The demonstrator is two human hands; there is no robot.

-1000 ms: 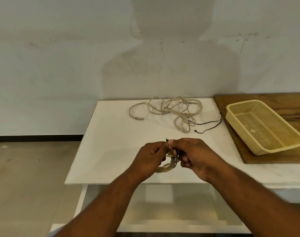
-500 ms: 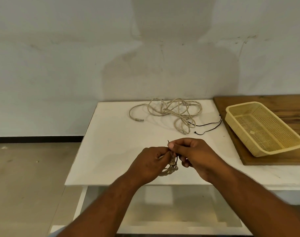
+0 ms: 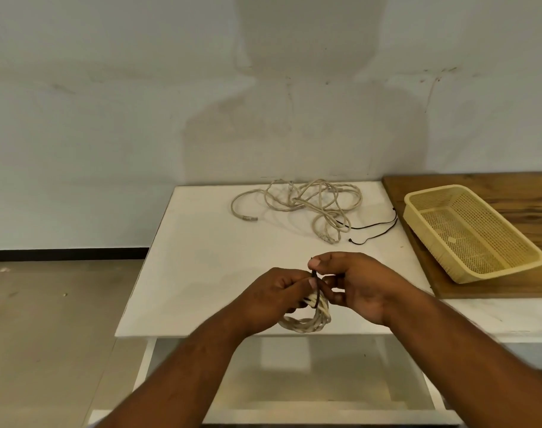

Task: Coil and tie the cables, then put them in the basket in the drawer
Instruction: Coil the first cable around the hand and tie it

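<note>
A small coil of beige cable [image 3: 309,321] hangs between my hands above the white table's front edge. My left hand [image 3: 272,299] grips the coil at its top. My right hand [image 3: 353,282] pinches a thin black tie string [image 3: 315,287] that wraps around the coil. A second beige cable [image 3: 306,205] lies loose and tangled at the back of the table. Another black tie string [image 3: 374,227] lies to its right. A yellow plastic basket [image 3: 476,270] sits tilted on the wooden board at the right.
The white table [image 3: 201,273] has an open white drawer [image 3: 294,387] below its front edge. A wooden board [image 3: 510,291] lies over the table's right side. A pale wall stands behind, and bare floor lies to the left.
My right hand has lifted the black tie string's end a little higher above the coil. More of the coil shows below my hands. The loose cable and basket have not moved.
</note>
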